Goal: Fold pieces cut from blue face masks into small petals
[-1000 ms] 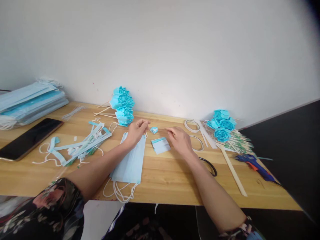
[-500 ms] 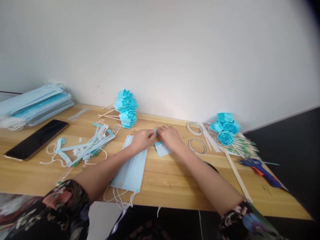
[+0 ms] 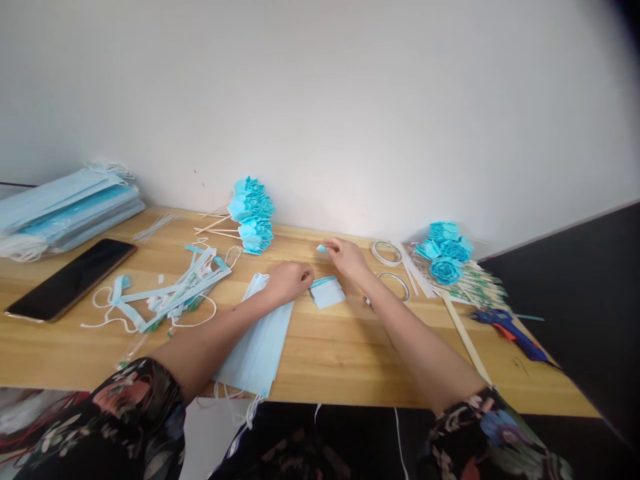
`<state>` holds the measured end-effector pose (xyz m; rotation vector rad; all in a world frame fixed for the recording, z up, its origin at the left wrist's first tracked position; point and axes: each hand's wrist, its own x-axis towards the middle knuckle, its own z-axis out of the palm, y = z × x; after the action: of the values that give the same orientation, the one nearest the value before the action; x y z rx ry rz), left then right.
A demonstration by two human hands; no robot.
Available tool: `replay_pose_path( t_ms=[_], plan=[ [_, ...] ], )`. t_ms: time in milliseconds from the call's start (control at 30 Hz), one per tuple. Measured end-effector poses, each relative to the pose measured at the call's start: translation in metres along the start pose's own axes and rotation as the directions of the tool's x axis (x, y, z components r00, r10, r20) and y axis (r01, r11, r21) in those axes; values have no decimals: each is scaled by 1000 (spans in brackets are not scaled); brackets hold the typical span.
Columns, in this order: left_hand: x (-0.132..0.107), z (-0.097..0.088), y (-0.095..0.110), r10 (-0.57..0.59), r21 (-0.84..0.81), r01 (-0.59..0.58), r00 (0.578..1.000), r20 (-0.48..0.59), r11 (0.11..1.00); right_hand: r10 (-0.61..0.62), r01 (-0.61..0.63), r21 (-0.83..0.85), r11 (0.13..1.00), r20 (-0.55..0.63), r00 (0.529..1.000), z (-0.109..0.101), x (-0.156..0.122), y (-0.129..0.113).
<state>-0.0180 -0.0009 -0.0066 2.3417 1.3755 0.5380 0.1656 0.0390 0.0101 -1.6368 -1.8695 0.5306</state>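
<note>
My right hand [image 3: 346, 260] is raised a little above the table's back half and pinches a small light-blue piece of mask fabric [image 3: 321, 248]. To its left, my left hand [image 3: 290, 283] is closed with its fingertips curled together; what they hold, if anything, is hidden. Beside those fingertips lies a small pile of cut light-blue fabric squares [image 3: 327, 292]. Under my left forearm rests a stack of flat face masks [image 3: 260, 347], its white ear loops hanging over the table's front edge.
Blue fabric flowers on sticks [image 3: 253, 217] and more blue flowers [image 3: 445, 253] stand at the back. Mask trimmings [image 3: 185, 293], a phone [image 3: 73, 279] and piled masks [image 3: 70, 207] lie left. Tape rolls [image 3: 386, 253], a wooden stick [image 3: 465, 337] and a glue gun [image 3: 510, 333] lie right.
My hands were together over the fabric squares and are now apart. The right hand has moved up and back with the small blue piece, uncovering the pile.
</note>
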Motion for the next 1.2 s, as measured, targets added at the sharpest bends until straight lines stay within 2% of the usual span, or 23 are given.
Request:
replay_pose_path(
  t_ms=[100,200,300,433,533,600,667,767,900,967,1067,1133,1200],
  plan=[
    [0,1,0,3,5,-4,1000,22,1000,-99,91,-151,984,-50,994,-14,-20,5],
    [1,1,0,-9,-4,9,1000,22,1000,-157,140,-282,949,-39,987,-28,-43,7],
    [1,3,0,-31,-19,31,999,6,999,-163,156,-305,939,3,987,-32,-56,10],
    [1,6,-2,-49,-72,44,997,-67,996,-104,103,-113,988,1,995,-25,-55,16],
    [4,6,-2,-46,-280,-7,982,-183,960,-91,91,47,995,6,996,-19,-51,14],
    [7,6,-2,-33,-497,-78,977,-209,864,-92,89,119,989,21,996,-16,-50,8],
    [10,6,-1,-9,-657,-113,984,-180,745,-85,77,176,981,36,996,-15,-50,1],
    [12,9,-3,-9,-770,-94,992,-128,631,-67,44,278,960,74,995,-15,-50,-10],
    [16,9,-11,-157,-819,-50,973,-168,571,-48,22,404,915,54,997,-21,-53,-12],
    [17,7,-17,-244,-810,-3,953,-180,586,-55,35,344,938,49,997,-26,-57,-10],
    [19,3,-27,-313,-749,71,931,-187,659,-93,85,49,995,178,980,-29,-68,-11],
    [19,1,-34,-296,-645,103,935,-197,757,-92,139,-165,977,265,960,-28,-74,-18],
    [19,-2,-38,-251,-482,110,938,-239,869,-62,161,-330,930,291,955,-24,-77,-26]
  ],
)
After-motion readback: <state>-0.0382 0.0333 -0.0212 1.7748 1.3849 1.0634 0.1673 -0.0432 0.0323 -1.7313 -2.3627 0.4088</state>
